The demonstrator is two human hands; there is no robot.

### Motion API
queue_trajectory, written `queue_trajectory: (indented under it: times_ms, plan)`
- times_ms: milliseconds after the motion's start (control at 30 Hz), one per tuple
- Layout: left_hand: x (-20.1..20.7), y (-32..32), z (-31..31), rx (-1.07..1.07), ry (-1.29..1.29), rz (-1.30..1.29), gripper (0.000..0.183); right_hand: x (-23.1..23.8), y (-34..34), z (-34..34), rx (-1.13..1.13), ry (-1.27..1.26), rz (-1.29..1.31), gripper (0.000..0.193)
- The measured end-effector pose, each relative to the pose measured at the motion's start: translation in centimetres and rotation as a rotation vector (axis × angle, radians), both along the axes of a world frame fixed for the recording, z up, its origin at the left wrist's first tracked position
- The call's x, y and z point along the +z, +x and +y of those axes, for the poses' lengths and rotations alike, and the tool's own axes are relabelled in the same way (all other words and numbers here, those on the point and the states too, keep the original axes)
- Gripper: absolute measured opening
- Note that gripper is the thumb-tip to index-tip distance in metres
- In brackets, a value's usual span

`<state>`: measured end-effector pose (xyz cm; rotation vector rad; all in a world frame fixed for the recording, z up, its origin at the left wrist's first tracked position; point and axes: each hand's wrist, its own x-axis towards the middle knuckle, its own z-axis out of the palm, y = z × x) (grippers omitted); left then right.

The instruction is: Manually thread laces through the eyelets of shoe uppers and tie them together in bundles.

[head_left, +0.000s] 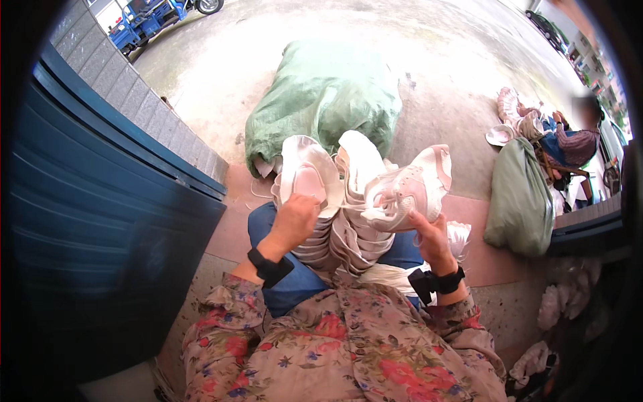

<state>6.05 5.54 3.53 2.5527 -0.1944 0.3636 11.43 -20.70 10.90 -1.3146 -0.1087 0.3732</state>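
My right hand (434, 242) grips a white shoe upper (410, 191) by its lower edge, thumb in front, held up to the right above my lap. My left hand (295, 220) is closed in a pinch in front of a stack of nested pale shoe uppers (313, 251). What its fingertips hold, perhaps a thin lace or thread, is too small to make out. Beside that stack, between my knees, stands a second stack of shoe uppers (355, 234), its top pieces upright. A pale cloth or bundle lies under my right wrist.
A big green woven sack (328, 94) lies on the ground ahead. A blue metal door (100, 214) closes off my left. To the right stand another full green sack (519, 201) and a seated person (579, 137) with more uppers. White pieces (569, 295) lie at lower right.
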Motion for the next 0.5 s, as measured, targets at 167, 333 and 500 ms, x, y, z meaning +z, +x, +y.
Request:
queue_trajectory:
  times_ms: [167, 333, 500]
  plan:
    - [-3.8, 1.9, -3.3, -0.098, 0.051, 0.190, 0.019, 0.0, -0.7, -2.5, 0.035, -0.099, 0.089, 0.049]
    - [-5.8, 2.2, -3.6, -0.030, 0.107, 0.376, 0.013, -0.2, -0.8, -3.9, -0.047, 0.171, 0.093, 0.050]
    - [-6.6, 2.6, -0.8, 0.179, -0.296, 0.273, 0.019, -1.1, -0.3, -6.0, -0.010, 0.140, 0.112, 0.052]
